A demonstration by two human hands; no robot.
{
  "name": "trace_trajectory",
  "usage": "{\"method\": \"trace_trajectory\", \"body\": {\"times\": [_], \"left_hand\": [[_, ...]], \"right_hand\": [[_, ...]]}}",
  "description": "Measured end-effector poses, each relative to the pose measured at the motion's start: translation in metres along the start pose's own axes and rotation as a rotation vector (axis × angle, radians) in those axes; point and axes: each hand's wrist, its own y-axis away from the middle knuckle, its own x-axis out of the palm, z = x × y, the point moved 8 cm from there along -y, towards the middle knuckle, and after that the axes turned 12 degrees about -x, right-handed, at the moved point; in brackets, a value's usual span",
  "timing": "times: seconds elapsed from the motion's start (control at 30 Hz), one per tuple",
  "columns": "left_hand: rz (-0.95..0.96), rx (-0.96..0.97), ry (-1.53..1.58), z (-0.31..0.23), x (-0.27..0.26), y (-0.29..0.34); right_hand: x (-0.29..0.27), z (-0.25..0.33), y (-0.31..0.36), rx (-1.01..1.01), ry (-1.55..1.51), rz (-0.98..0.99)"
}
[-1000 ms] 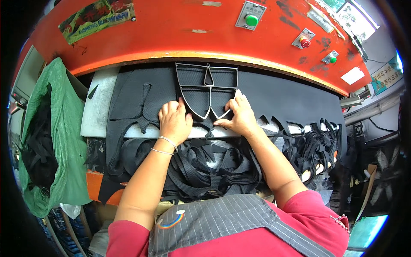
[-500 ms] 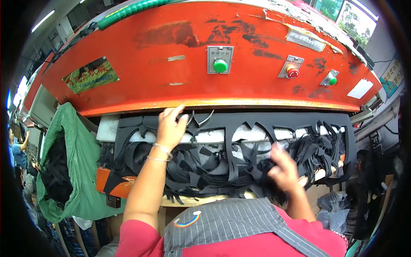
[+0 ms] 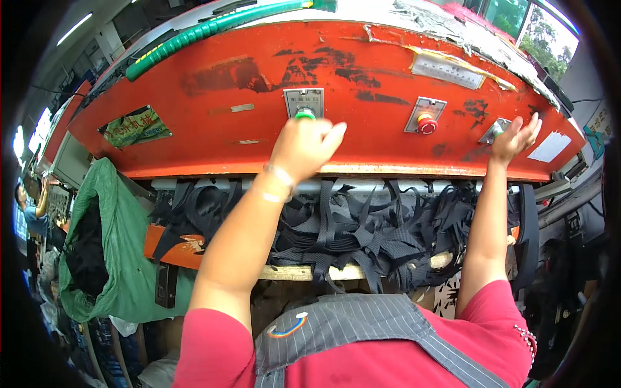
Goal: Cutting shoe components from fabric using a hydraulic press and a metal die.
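My left hand (image 3: 306, 146) is raised to the red machine front, fingers curled and thumb out to the side. It lies against or just in front of the middle green button (image 3: 305, 114), whose lower part it covers. My right hand (image 3: 515, 138) is at the right-hand green button (image 3: 497, 131), fingers stretched and apart, holding nothing; its edge overlaps the button, and whether it presses cannot be made out. Beneath both forearms, black cut-out sheet scraps (image 3: 323, 226) lie in strips across the machine bed and hang over its front edge.
Between the two green buttons is a red stop button (image 3: 427, 123). The red machine front (image 3: 220, 129) spans the view above the bed. At the left hangs a green sack (image 3: 123, 258) of black scraps. A green-handled tool (image 3: 194, 45) lies on top. Another person (image 3: 35, 210) stands far left.
Both hands rose from the black material to the green buttons. The sheet and the bent metal blades by the left hand are no longer in sight; loose scraps show along the bed.
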Motion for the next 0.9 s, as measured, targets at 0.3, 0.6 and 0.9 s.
{"method": "trace_trajectory", "body": {"times": [0.3,0.6,0.9], "left_hand": [[0.026,-0.22,-0.233,0.046,0.019,0.237],[-0.071,-0.228,-0.514,0.045,0.042,0.241],[-0.059,-0.28,-0.44,0.055,0.042,0.244]], "right_hand": [[-0.142,0.209,0.131,-0.458,-1.091,1.168],[-0.141,0.25,0.195,-0.465,-0.803,1.574],[-0.142,0.251,0.2,-0.483,-0.739,1.531]]}}
